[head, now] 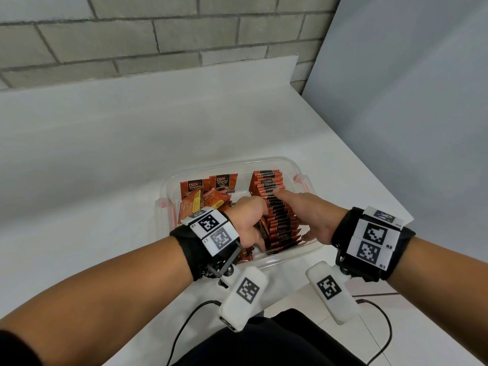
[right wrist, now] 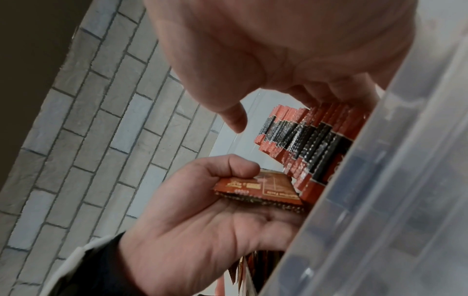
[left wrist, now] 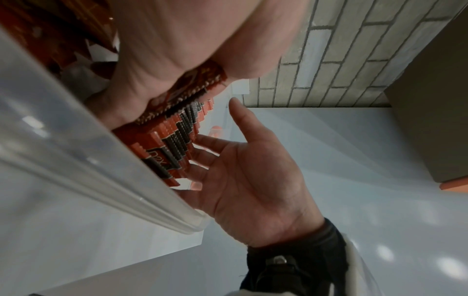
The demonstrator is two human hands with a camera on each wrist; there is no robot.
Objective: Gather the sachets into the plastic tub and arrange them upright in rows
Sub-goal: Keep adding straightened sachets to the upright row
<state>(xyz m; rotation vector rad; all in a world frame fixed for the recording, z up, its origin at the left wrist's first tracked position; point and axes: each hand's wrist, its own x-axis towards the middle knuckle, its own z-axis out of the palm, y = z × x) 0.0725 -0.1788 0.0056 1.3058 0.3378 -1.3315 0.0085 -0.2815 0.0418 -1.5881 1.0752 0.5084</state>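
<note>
A clear plastic tub (head: 237, 165) sits on the white table. Along its right side stands a long row of orange-and-black sachets (head: 274, 207), upright and packed together. Loose sachets (head: 206, 202) lie jumbled in the tub's left half, two of them leaning on the far wall. My left hand (head: 250, 220) pinches a small stack of sachets (right wrist: 258, 190) between thumb and fingers, at the near end of the row. My right hand (head: 303, 210) is open, its straight fingers (left wrist: 207, 144) pressed against the row's right side and the thumb (right wrist: 233, 120) over the top.
The white table (head: 105, 154) runs far to the left and back to a grey brick wall (head: 158, 35). A grey panel (head: 409, 101) stands at the right. The table's edge (head: 369, 180) slants close to the tub's right side. Black cables (head: 184, 326) hang below my wrists.
</note>
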